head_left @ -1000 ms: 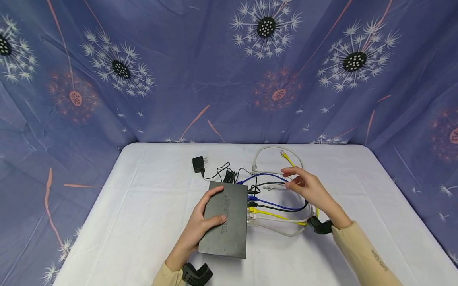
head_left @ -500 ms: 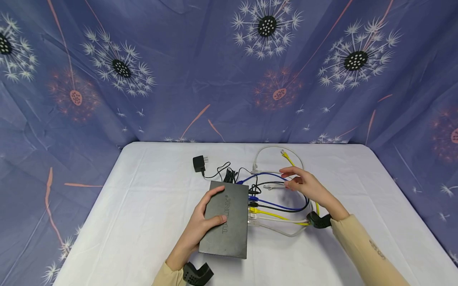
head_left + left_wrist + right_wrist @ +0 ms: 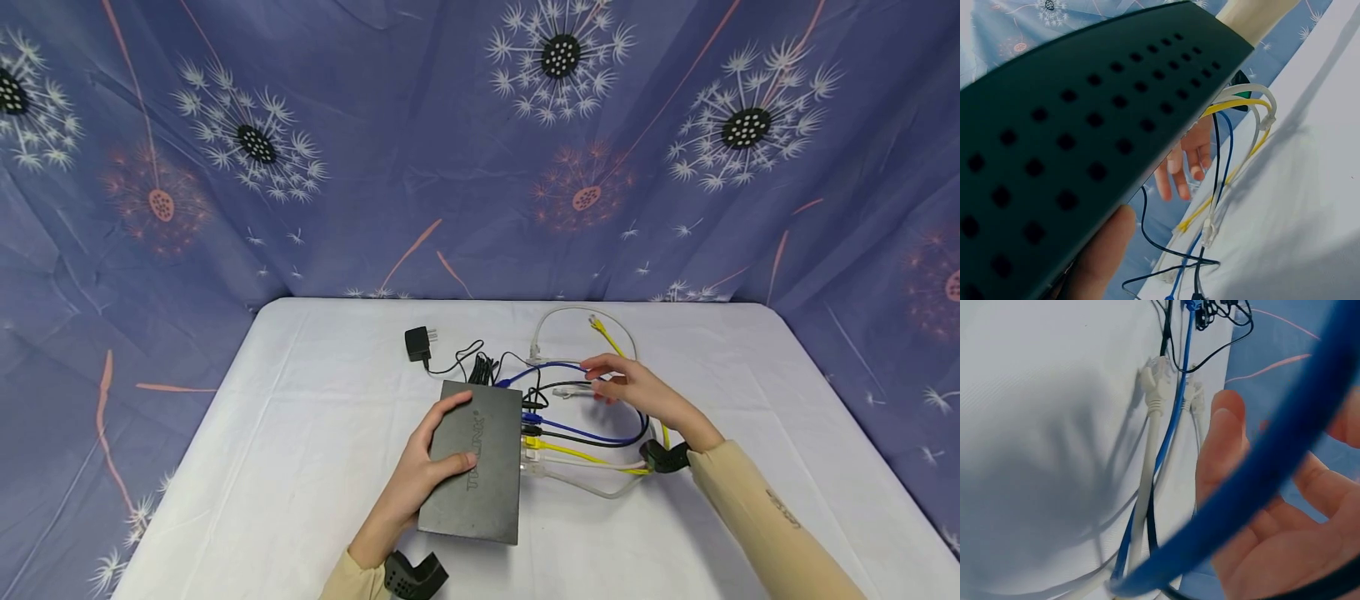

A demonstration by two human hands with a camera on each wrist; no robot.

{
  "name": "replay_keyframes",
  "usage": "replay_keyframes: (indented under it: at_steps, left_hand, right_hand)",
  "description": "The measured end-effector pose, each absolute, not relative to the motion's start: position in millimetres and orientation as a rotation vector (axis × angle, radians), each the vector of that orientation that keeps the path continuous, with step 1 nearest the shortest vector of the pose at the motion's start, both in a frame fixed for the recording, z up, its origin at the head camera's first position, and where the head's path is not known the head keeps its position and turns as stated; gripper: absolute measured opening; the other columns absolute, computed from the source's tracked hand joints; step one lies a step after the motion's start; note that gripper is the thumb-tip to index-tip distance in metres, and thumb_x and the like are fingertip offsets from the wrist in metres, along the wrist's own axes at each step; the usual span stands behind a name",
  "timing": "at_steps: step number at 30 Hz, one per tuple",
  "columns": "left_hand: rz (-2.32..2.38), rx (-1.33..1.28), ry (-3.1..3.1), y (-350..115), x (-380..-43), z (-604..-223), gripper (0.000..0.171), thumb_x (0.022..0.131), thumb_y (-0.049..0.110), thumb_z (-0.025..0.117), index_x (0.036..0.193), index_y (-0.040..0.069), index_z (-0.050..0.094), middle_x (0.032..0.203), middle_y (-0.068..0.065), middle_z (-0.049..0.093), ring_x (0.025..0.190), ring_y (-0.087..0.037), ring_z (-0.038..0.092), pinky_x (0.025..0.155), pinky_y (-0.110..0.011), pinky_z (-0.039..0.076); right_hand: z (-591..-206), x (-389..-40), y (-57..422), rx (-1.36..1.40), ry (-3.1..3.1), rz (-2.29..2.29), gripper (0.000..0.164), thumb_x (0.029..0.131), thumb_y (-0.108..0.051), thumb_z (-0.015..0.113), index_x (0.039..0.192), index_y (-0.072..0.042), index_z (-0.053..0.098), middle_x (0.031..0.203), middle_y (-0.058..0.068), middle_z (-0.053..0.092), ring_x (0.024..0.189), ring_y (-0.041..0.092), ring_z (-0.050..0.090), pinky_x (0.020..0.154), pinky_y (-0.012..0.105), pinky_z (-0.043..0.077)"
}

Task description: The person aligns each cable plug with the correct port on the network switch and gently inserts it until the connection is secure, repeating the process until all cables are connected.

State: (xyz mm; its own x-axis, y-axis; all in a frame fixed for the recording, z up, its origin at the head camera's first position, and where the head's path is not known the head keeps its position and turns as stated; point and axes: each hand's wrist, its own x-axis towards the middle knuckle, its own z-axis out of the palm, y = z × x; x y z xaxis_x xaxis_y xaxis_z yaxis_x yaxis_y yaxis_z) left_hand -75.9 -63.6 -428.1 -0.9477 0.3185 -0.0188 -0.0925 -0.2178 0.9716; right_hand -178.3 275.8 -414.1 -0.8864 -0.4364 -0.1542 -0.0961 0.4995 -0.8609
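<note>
My left hand (image 3: 411, 475) grips the left side of a black TP-LINK network switch (image 3: 472, 508), holding it tilted above the table. The thumb lies on its printed face. In the left wrist view the switch's vented side (image 3: 1079, 125) hides most of that hand. From the switch's right edge run a blue network cable (image 3: 577, 430), a black one, a yellow one (image 3: 562, 448) and whitish ones (image 3: 585, 483). Over the cables hovers my right hand (image 3: 645, 396), its fingers loosely bent and holding nothing. In the right wrist view a blue cable (image 3: 1235, 519) crosses in front of the palm.
A black power adapter (image 3: 417, 343) with a bundled cord (image 3: 482, 368) lies behind the switch. Loose cable ends lie on the white table (image 3: 300, 433), among them a yellow plug (image 3: 597, 323) and a white plug (image 3: 561, 393). A blue patterned curtain (image 3: 420, 167) hangs behind.
My right hand has drifted slightly left and its fingers have spread a little. The left hand and the switch have barely moved.
</note>
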Motion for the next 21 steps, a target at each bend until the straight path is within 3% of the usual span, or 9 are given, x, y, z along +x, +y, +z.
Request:
replay_keyframes:
  at_steps: [7, 21]
  left_hand:
    - [2.247, 0.272, 1.778, -64, -76, -428, 0.073, 0.079, 0.001, 0.068, 0.142, 0.028, 0.044, 0.134, -0.015, 0.043, 0.113, -0.032, 0.047, 0.086, -0.046, 0.043]
    - [2.247, 0.278, 1.752, -63, -77, -429, 0.073, 0.079, 0.000, 0.067, 0.143, 0.027, 0.043, 0.132, -0.017, 0.043, 0.111, -0.032, 0.048, 0.081, -0.047, 0.047]
  right_hand:
    - [-422, -183, 275, -0.425, 2.369, -1.322, 0.042, 0.096, -0.009, 0.055, 0.133, 0.009, 0.045, 0.119, 0.028, 0.053, 0.089, 0.036, 0.061, 0.075, 0.044, 0.049]
    - [-433, -187, 273, -0.425, 2.349, -1.299, 0.038, 0.095, -0.004, 0.055, 0.128, 0.012, 0.047, 0.116, 0.028, 0.054, 0.081, 0.032, 0.060, 0.070, 0.040, 0.049]
